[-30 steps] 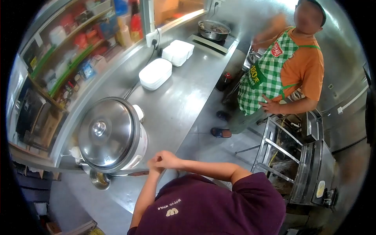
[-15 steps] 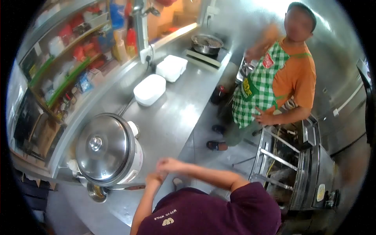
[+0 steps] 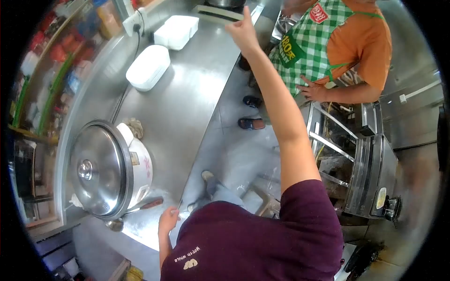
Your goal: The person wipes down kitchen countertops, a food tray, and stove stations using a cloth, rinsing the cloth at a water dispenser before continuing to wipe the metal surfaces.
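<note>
My right hand [image 3: 243, 36] is raised at the end of my outstretched arm, over the far part of the steel counter [image 3: 187, 93]. Its index finger and thumb stick out, and it holds nothing. Low down by the counter's near edge, my left hand [image 3: 168, 220] has its fingers curled; anything inside is too small to name. Left of it, a brown-handled utensil [image 3: 152, 203] lies beside a large white pot [image 3: 140, 171] with a shiny metal lid [image 3: 96, 171]. White foam boxes [image 3: 149, 68] and more white containers [image 3: 177, 32] stand farther back.
A person in a green checked apron [image 3: 314, 47] stands at the right, one hand [image 3: 315, 90] at the waist. A metal frame [image 3: 330, 140] and steel equipment [image 3: 370, 178] are below. Shelves [image 3: 54, 93] line the left. A burner [image 3: 220, 11] with a pan is at the top.
My hands have parted; the right has swung up and forward, while the left stays low near the counter's edge. The view has shifted, so the counter items appear farther left and higher.
</note>
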Motion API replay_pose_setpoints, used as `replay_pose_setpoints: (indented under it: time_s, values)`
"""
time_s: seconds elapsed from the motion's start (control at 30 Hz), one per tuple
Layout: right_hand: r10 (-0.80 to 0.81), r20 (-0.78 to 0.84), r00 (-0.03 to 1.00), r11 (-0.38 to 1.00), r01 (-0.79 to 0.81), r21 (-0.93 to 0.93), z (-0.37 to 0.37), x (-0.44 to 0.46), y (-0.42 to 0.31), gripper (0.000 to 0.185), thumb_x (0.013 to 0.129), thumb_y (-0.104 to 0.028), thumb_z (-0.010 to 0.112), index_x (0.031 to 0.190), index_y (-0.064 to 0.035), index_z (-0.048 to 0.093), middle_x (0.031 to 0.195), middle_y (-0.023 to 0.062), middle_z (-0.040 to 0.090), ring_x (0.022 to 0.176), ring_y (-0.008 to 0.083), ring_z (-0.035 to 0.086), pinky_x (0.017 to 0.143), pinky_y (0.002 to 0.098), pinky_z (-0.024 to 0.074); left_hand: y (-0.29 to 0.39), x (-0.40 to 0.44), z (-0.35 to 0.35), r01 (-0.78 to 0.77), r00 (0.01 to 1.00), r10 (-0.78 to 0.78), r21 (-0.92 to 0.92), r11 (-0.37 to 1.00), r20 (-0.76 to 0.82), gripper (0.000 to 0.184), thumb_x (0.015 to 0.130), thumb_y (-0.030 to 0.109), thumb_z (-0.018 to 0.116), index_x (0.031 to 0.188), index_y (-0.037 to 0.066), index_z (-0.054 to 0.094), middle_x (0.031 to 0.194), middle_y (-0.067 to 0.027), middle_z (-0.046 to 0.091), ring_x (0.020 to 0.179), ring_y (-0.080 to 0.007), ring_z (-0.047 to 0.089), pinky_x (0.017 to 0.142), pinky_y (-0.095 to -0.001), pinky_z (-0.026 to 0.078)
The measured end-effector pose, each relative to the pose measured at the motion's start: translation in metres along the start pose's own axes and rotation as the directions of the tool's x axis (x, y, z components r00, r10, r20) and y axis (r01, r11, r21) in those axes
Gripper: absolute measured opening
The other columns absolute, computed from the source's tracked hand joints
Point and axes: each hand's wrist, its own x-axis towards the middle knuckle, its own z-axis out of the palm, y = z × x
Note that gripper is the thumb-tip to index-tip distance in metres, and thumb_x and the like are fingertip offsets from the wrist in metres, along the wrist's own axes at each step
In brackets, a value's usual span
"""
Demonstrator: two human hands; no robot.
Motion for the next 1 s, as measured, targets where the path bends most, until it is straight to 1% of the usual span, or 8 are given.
replay_pose_setpoints:
  time_s: [0.17, 0.2, 0.23, 0.4, 0.67, 0.8, 0.93, 1.0]
  values:
    - [0.096, 0.237, 0.967, 0.991, -0.069, -0.118, 0.043, -0.116, 0.12, 0.085, 0.074, -0.016, 0.064, 0.144, -0.0134, 0.016, 0.07, 0.0106, 0.056, 0.063, 0.0228, 0.054, 0.064, 0.0355, 0.0468, -0.011, 0.016, 0.004, -0.059, 0.997, 0.055, -0.073, 0.996, -0.046, 0.033, 0.086, 0.028, 0.054, 0.109, 0.004, 0.056, 0.072, -0.0111, 0.067, 0.071, -0.0225, 0.065, 0.067, -0.0329, 0.048]
    - [0.311, 0.312, 0.898, 0.946, -0.258, -0.198, 0.044, -0.146, 0.136, 0.083, 0.074, -0.017, 0.064, 0.143, -0.0102, 0.018, 0.094, 0.018, 0.06, 0.084, 0.0274, 0.059, 0.076, 0.0364, 0.0474, -0.013, 0.021, 0.005, -0.101, 0.993, 0.097, -0.059, 0.993, -0.062, 0.033, 0.086, 0.028, 0.054, 0.109, 0.004, 0.056, 0.072, -0.0109, 0.067, 0.069, -0.0222, 0.065, 0.066, -0.0327, 0.048]
    - [0.21, 0.253, 0.944, 0.966, -0.159, -0.206, 0.056, -0.183, 0.186, 0.082, 0.074, -0.016, 0.064, 0.142, -0.0065, 0.02, 0.124, 0.0236, 0.048, 0.112, 0.0319, 0.051, 0.092, 0.0365, 0.0419, -0.004, 0.02, 0.002, -0.058, 0.997, 0.054, -0.09, 0.994, -0.056, 0.033, 0.086, 0.028, 0.055, 0.109, 0.004, 0.056, 0.072, -0.0106, 0.067, 0.069, -0.0214, 0.065, 0.065, -0.0324, 0.048]
    - [0.603, 0.433, 0.67, 0.788, -0.586, -0.191, 0.061, -0.312, 0.206, 0.075, 0.073, -0.005, 0.058, 0.14, -0.0047, 0.025, 0.079, 0.0102, 0.057, 0.062, 0.0145, 0.054, 0.05, 0.0299, 0.0452, 0.012, 0.027, -0.007, -0.011, 1.0, 0.008, -0.158, 0.987, -0.016, 0.036, 0.087, 0.031, 0.055, 0.112, 0.005, 0.055, 0.076, -0.0102, 0.068, 0.071, -0.019, 0.065, 0.066, -0.0302, 0.048]
    - [0.589, 0.588, 0.554, 0.807, -0.374, -0.457, 0.07, -0.358, 0.162, 0.07, 0.076, -0.019, 0.061, 0.137, -0.0047, 0.03, 0.101, 0.0223, 0.061, 0.094, 0.0342, 0.059, 0.083, 0.0395, 0.0459, 0.016, 0.035, -0.009, -0.074, 0.997, 0.073, -0.138, 0.988, -0.008, 0.037, 0.085, 0.031, 0.057, 0.112, 0.006, 0.055, 0.076, -0.0109, 0.068, 0.074, -0.0199, 0.066, 0.071, -0.0305, 0.049]
    - [0.269, 0.542, 0.796, 0.951, -0.131, -0.28, 0.077, -0.348, 0.177, 0.077, 0.074, -0.02, 0.061, 0.14, -0.0058, 0.024, 0.09, 0.0223, 0.062, 0.088, 0.0357, 0.061, 0.076, 0.0425, 0.0482, 0.017, 0.032, -0.008, -0.072, 0.997, 0.072, -0.067, 0.995, -0.013, 0.038, 0.084, 0.034, 0.057, 0.11, 0.006, 0.056, 0.077, -0.0114, 0.068, 0.077, -0.0207, 0.067, 0.075, -0.032, 0.049]
    - [0.385, 0.436, 0.813, 0.913, -0.265, -0.31, 0.056, -0.223, 0.085, 0.085, 0.075, -0.017, 0.06, 0.143, -0.0068, 0.01, 0.103, 0.026, 0.058, 0.092, 0.0389, 0.059, 0.079, 0.0437, 0.0469, -0.013, 0.052, 0.004, -0.159, 0.987, 0.158, -0.021, 0.987, -0.033, 0.041, 0.082, 0.035, 0.059, 0.109, 0.005, 0.057, 0.079, -0.0135, 0.068, 0.079, -0.0231, 0.067, 0.078, -0.0347, 0.049]
    - [-0.078, 0.21, 0.975, 0.978, 0.115, -0.173, 0.045, -0.159, 0.052, 0.088, 0.077, -0.016, 0.062, 0.144, -0.0098, 0.006, 0.099, 0.0256, 0.058, 0.077, 0.0361, 0.057, 0.072, 0.0402, 0.0475, -0.019, 0.059, 0.002, -0.21, 0.974, 0.21, 0.01, 0.978, -0.084, 0.04, 0.082, 0.034, 0.059, 0.107, 0.003, 0.057, 0.078, -0.0137, 0.067, 0.074, -0.0234, 0.066, 0.074, -0.0353, 0.05]
